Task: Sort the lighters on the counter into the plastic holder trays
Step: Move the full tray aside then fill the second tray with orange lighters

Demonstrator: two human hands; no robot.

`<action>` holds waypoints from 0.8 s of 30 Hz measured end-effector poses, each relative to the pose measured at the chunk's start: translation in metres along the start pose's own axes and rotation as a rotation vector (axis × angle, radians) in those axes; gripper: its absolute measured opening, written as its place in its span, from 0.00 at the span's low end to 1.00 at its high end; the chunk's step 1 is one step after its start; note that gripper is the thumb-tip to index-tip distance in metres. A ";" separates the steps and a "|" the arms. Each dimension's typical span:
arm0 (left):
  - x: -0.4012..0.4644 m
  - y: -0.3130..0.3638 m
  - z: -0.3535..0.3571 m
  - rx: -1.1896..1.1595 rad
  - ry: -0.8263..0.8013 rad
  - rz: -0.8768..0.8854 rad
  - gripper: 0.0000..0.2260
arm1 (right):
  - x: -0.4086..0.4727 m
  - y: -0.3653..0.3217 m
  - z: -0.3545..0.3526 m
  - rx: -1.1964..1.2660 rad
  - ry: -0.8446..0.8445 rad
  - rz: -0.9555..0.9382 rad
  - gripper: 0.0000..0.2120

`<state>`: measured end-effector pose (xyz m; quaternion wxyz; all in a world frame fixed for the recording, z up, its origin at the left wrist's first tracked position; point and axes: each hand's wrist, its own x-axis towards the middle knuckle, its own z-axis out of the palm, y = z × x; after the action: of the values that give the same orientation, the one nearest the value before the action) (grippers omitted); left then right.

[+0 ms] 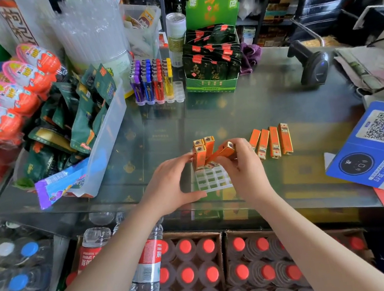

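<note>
Above the white holder tray (pixel 212 179) on the worktop (pixel 267 109), the right hand (pixel 244 170) pinches a tilted orange lighter (pixel 222 152); the left hand (pixel 174 185), fingers relaxed, steadies three upright lighters (pixel 201 155) in the tray.

We see glass desk (pixel 243 110) crowded with shop goods. Green display box of dark sachets (pixel 212 63) stands at back, tall can (pixel 177 38) just left of it, purple cloth (pixel 251 55) on its right. Black barcode scanner (pixel 312 63) sits upright farther right. Blue QR payment stand (pixel 375 145) leans at right edge. Clear bin of green snack packs (pixel 76 127) on left, chocolate eggs (pixel 11 95) beyond it. Below desk we note cartons of red-capped bottles (pixel 205 273).
</note>
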<state>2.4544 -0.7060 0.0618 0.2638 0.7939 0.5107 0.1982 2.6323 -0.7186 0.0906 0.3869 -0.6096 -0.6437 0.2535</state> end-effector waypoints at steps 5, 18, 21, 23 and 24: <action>0.002 0.000 0.001 0.021 -0.013 -0.014 0.37 | 0.010 -0.005 -0.013 -0.169 -0.159 -0.211 0.09; 0.000 0.005 0.000 0.016 0.033 -0.016 0.36 | 0.007 -0.004 0.005 -0.080 -0.024 -0.004 0.06; 0.000 0.004 0.001 0.023 0.044 -0.031 0.37 | 0.006 0.004 0.008 -0.204 -0.007 -0.004 0.07; 0.001 0.004 0.001 0.009 0.038 -0.042 0.37 | 0.004 0.009 0.008 -0.288 -0.051 -0.023 0.09; 0.001 0.004 0.001 0.001 0.033 -0.042 0.37 | 0.004 0.011 0.005 -0.312 -0.067 -0.036 0.09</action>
<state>2.4582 -0.7066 0.0631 0.2593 0.7798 0.5315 0.2055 2.6348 -0.7126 0.0792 0.2702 -0.6419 -0.6987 0.1637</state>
